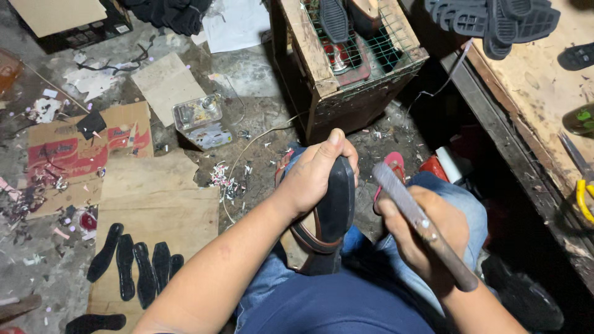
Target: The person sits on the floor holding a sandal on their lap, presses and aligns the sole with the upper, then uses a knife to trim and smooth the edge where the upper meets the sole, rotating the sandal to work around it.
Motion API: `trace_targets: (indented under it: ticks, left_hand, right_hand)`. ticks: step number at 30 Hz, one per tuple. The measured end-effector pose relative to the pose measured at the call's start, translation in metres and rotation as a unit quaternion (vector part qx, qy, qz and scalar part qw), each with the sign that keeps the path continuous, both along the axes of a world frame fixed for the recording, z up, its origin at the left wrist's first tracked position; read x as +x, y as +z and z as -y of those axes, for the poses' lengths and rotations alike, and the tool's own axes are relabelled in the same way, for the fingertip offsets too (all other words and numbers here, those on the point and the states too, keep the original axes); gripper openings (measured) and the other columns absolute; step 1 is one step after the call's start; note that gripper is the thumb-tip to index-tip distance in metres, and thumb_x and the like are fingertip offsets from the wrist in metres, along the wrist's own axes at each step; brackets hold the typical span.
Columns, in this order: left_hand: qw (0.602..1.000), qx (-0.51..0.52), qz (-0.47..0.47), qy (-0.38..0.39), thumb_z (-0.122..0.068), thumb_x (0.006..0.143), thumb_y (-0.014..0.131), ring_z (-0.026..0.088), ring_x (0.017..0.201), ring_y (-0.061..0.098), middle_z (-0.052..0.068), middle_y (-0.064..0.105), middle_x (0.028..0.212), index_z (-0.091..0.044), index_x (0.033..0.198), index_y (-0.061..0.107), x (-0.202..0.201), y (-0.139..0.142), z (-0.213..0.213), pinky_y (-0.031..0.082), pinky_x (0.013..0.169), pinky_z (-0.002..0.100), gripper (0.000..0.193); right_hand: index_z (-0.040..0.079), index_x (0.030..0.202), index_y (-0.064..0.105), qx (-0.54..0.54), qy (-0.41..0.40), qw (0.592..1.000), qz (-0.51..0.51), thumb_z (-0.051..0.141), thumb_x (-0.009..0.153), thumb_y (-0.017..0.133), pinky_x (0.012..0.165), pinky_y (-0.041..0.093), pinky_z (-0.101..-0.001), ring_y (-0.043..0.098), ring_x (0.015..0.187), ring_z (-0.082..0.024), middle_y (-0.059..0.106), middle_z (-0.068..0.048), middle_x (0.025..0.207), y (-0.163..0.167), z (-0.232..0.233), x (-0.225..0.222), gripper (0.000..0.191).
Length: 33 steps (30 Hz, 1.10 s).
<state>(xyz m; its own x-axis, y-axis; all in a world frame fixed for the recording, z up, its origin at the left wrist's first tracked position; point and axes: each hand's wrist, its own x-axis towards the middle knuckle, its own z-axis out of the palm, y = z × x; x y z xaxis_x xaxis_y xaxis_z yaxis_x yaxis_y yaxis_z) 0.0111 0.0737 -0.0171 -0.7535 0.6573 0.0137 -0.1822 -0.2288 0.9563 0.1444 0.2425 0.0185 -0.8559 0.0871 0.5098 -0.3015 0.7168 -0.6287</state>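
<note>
Two hands work over the person's lap. The left hand (315,176) wraps tight round a shoe (328,216) standing sole-out on the knees, thumb up at its top edge. The shoe looks light, its sole stiff and smooth, best held round the waist. The right hand (421,238) has its fingers closed round a metal file (421,222), near the shoe's edge.

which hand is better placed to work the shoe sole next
Likely the right hand: its grip is already closed on the metal tool, whose tip hangs beside the black shoe sole. The left hand is busy clamping the shoe on the lap.
</note>
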Motion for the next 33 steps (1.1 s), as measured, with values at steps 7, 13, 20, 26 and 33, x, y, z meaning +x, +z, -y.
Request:
trace_targets:
  ticks: [7,13,20,26,33]
  left_hand:
    - [1.0,-0.004,-0.009,-0.009,-0.054,0.11,0.032,0.014,0.081,0.063,0.005,0.065,0.084,-0.004,0.092,0.061,-0.004,-0.013,-0.003,0.053,0.081,0.03,0.06]
    - [0.99,-0.052,-0.13,0.018,-0.056,0.113,0.023,0.014,0.085,0.057,0.004,0.061,0.087,-0.004,0.091,0.062,-0.004,-0.011,-0.008,0.049,0.087,0.031,0.069]
    - [0.99,-0.08,-0.066,-0.092,-0.064,0.105,0.019,0.017,0.075,0.065,0.004,0.067,0.076,-0.006,0.078,0.064,-0.016,0.007,-0.011,0.053,0.078,0.032,0.078]
    - [0.973,-0.039,-0.048,-0.221,-0.065,0.105,0.031,0.019,0.082,0.066,0.006,0.069,0.081,-0.002,0.083,0.067,-0.023,0.003,-0.017,0.054,0.083,0.033,0.076]
    - [0.977,-0.079,-0.103,-0.168,-0.063,0.105,0.026,0.019,0.079,0.069,0.007,0.071,0.075,-0.003,0.07,0.07,-0.022,0.0,-0.03,0.055,0.083,0.032,0.082]
  right_hand:
    - [0.007,0.081,0.062,0.056,0.058,0.997,-0.014,0.023,0.086,0.079,0.054,0.047,-0.0383,0.061,0.058,-0.028,0.06,-0.009,0.068,-0.034,-0.003,0.006,0.024]
    - [0.007,0.081,0.064,0.076,-0.035,0.994,0.067,0.025,0.088,0.078,0.057,0.048,-0.0392,0.062,0.061,-0.029,0.061,-0.01,0.068,-0.008,0.012,-0.011,0.024]
    - [0.008,0.08,0.071,0.057,-0.028,0.988,0.138,0.027,0.087,0.08,0.059,0.051,-0.0325,0.062,0.062,-0.02,0.063,-0.007,0.068,0.029,-0.025,0.001,0.022]
    - [0.008,0.099,0.074,0.042,-0.013,0.98,0.193,0.031,0.071,0.087,0.058,0.055,-0.0296,0.071,0.06,-0.017,0.073,-0.006,0.074,0.02,-0.038,0.023,0.038]
    - [0.007,0.109,0.076,0.104,0.046,0.985,0.127,0.027,0.076,0.085,0.062,0.056,-0.0309,0.073,0.066,-0.022,0.074,-0.008,0.079,0.029,-0.037,0.01,0.04]
